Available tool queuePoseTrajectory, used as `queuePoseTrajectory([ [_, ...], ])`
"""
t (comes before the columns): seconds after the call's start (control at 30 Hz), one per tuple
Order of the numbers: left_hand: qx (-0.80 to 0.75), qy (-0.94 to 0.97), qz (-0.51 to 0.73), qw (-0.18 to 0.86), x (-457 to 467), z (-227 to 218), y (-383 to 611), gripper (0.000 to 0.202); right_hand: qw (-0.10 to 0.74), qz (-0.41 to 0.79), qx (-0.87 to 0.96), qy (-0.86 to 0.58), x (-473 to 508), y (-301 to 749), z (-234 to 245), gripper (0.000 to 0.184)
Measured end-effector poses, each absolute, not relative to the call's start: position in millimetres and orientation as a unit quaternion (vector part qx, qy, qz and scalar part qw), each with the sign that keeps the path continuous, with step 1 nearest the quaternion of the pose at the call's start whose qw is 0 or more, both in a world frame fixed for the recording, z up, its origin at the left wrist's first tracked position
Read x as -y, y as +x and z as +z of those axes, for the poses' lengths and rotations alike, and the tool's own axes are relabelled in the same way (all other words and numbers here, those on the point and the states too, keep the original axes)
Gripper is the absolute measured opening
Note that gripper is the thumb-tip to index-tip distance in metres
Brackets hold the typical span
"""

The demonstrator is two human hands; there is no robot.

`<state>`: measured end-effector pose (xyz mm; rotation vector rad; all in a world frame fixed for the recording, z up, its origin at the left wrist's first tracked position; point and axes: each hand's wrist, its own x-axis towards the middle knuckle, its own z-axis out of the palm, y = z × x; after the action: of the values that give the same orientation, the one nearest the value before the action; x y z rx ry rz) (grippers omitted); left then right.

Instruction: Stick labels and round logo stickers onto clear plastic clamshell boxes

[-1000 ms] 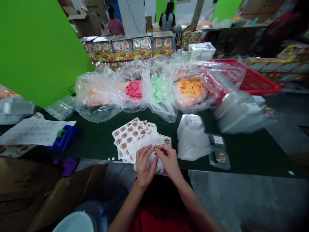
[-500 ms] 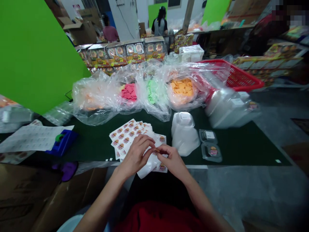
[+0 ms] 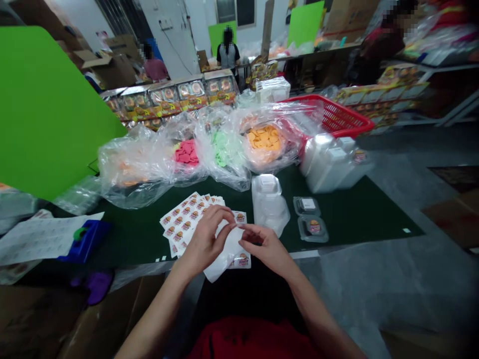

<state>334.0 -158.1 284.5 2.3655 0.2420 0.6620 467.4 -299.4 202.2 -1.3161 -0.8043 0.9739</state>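
Observation:
My left hand (image 3: 210,238) is closed around a mostly bare white sticker backing sheet (image 3: 223,259), which droops over the table's front edge. My right hand (image 3: 266,248) has its thumb and fingers pinched close to the left fingertips. Whatever is in that pinch is too small to make out. Below and left of the hands, printed burger sticker sheets (image 3: 183,219) lie fanned out. Right of them stands a stack of nested clear plastic containers (image 3: 270,209). An open clear container (image 3: 313,229) with a burger sticker lies farther right, its other half bearing a white label.
Plastic bags of pink pieces (image 3: 186,152), green pieces (image 3: 220,149) and orange pieces (image 3: 264,139) line the table's back. A red basket (image 3: 346,117) and more clear containers (image 3: 331,162) are at right. A blue tape dispenser (image 3: 88,242) sits left. Several people work beyond.
The camera view has turned, shifting the table contents left. The burger sticker seen between my fingertips earlier is no longer distinguishable. Both hands stay close together over the sheets.

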Motion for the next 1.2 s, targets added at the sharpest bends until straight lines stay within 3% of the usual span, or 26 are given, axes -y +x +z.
queuePoseTrajectory([
  [0.07,-0.124,0.869,0.283,0.386,159,295,349,0.011,0.611,0.454,0.348,-0.547,314,467,207,0.049],
  [0.23,-0.149,0.782,0.285,0.533,159,302,410,0.015,0.590,0.506,0.342,-0.527,347,461,210,0.040],
  [0.4,-0.136,0.739,0.213,0.624,156,296,453,0.054,0.620,0.478,0.287,-0.551,360,468,198,0.037],
  [0.9,-0.194,0.733,0.153,0.634,153,284,468,0.072,0.638,0.485,0.279,-0.530,363,479,196,0.034],
  [1.1,-0.214,0.761,0.163,0.590,159,281,466,0.062,0.642,0.474,0.283,-0.532,366,478,196,0.033],
  [1.2,-0.206,0.794,0.183,0.541,161,277,466,0.054,0.654,0.412,0.282,-0.569,368,477,205,0.029],
])
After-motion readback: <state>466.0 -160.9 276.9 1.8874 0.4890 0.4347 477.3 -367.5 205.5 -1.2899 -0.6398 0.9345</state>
